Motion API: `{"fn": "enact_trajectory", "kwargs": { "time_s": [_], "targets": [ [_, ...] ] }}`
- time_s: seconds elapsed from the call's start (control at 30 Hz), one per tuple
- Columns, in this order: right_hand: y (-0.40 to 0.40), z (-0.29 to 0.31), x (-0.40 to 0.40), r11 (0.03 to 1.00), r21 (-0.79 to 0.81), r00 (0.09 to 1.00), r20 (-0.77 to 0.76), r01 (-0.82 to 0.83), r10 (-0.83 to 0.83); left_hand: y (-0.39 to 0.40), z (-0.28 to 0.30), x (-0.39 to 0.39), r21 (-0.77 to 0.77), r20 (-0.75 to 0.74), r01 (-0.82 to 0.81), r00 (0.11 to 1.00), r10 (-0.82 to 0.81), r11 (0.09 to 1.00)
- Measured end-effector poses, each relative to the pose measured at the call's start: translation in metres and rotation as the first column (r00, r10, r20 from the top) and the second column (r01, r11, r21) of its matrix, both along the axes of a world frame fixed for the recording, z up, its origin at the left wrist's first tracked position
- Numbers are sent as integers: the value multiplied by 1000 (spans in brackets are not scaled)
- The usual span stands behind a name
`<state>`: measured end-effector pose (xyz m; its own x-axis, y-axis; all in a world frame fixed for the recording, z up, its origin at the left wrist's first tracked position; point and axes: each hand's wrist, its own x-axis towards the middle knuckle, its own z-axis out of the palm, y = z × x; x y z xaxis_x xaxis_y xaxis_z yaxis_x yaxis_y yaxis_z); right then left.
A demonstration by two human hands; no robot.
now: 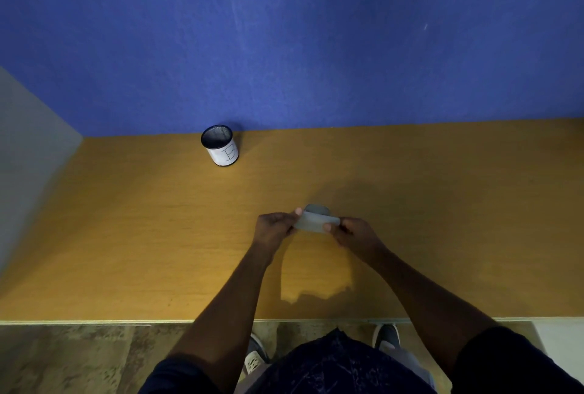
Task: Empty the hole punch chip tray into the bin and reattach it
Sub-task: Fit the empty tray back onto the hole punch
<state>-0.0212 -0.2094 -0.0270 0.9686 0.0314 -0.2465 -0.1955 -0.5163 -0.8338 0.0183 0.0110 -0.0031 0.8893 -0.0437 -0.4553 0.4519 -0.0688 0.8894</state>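
Note:
A small grey hole punch (316, 220) is held above the wooden desk (158, 235), its pale underside turned toward me. My left hand (274, 227) grips its left end, thumb on the upper edge. My right hand (354, 232) grips its right end. Whether the chip tray is on or off is hard to tell. The bin (220, 145), a small black mesh cup with a white label marked "B", stands upright at the back of the desk, to the left of and beyond both hands.
A blue wall rises behind the desk and a grey panel closes its left side. The desk's front edge runs just before my body, with my shoes and the floor below it.

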Motion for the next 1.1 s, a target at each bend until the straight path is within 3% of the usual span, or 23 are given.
{"fn": "enact_trajectory", "kwargs": {
  "time_s": [0.27,0.43,0.63,0.83,0.97,1.1],
  "targets": [
    [6,-1,1,996,-83,996,88,12,-5,-6,6,-2,-101,-83,-102,992,93,990],
    [10,7,6,996,40,984,162,74,-79,-5,2,-6,-106,-24,-44,999,41,993],
    [15,11,9,986,105,986,94,131,-141,-4,1,-9,-79,-74,-132,989,127,988],
    [15,10,7,988,59,986,77,142,-147,-12,-9,-14,-15,-152,-169,974,165,985],
    [10,4,9,981,120,989,-30,151,-148,-10,-12,-17,-17,-175,-112,979,108,994],
    [1,-3,7,975,218,994,-106,46,-23,-5,-17,-15,61,-104,-2,995,9,998]
  ]
}}
